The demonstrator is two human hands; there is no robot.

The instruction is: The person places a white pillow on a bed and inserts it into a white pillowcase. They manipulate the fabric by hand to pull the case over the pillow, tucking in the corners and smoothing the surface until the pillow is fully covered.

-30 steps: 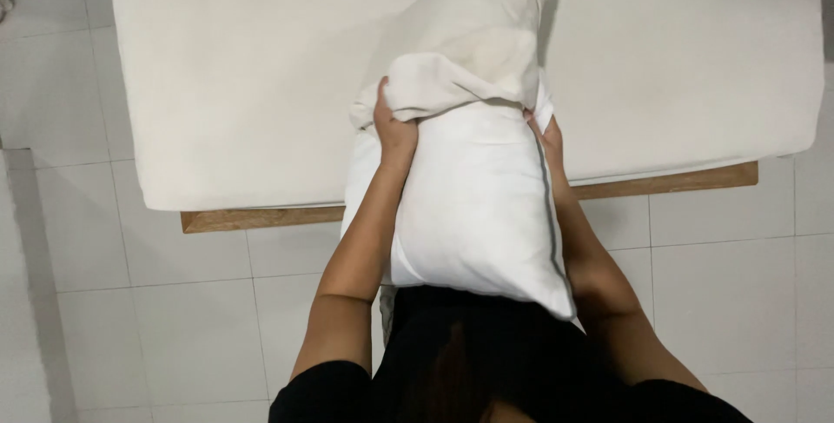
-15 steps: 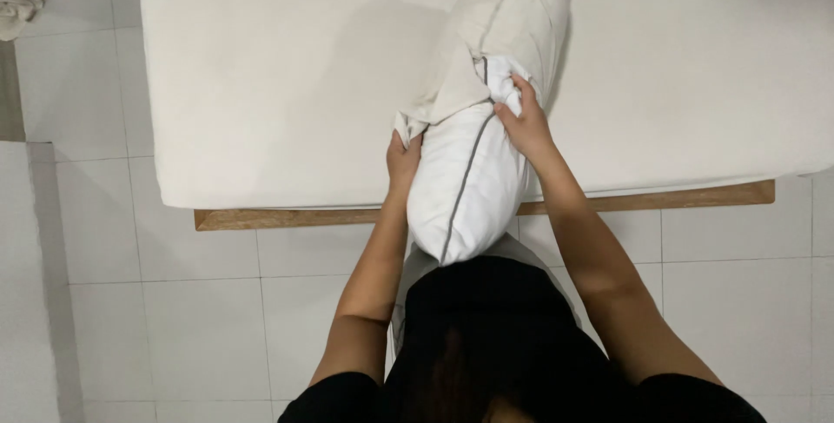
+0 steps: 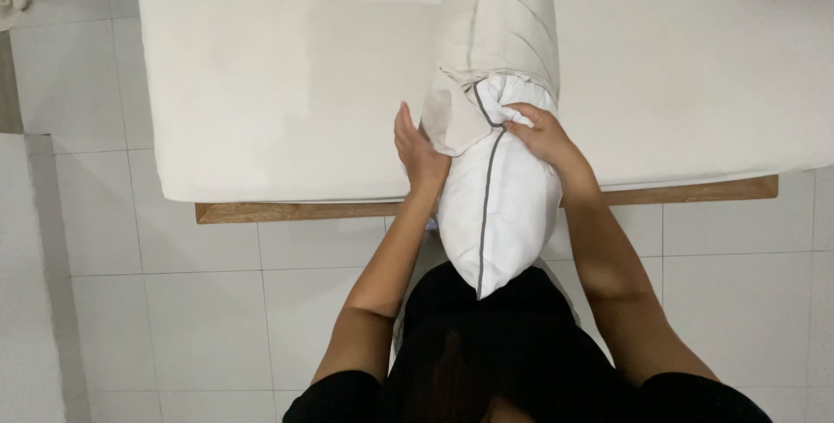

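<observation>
- The pillow (image 3: pixel 497 206) looks soft, light and bulky; I judge it will squash and bend under any grip, so it is best held from both sides near the case's open edge.
- The pillowcase (image 3: pixel 495 36) is thin, limp cloth that bunches easily; its loose hem, folded over at the pillow's middle, looks like the natural place to pinch it.
- The pillow is white with a thin grey piped seam running down its length. The pillowcase is cream with faint stitched lines, and it covers the far half.
- The pillow stands on edge, its far end over the bed (image 3: pixel 261 84), its near end hanging past the wooden bed frame (image 3: pixel 295 211) against the person's body.
- The left hand (image 3: pixel 419 152) lies mostly open, palm pressed flat on the pillow's side just below the bunched hem.
- The right hand (image 3: pixel 540 135) is curled, fingers closed on the pillow's top edge where the case ends.
- White floor tiles (image 3: pixel 208 319) lie below.
</observation>
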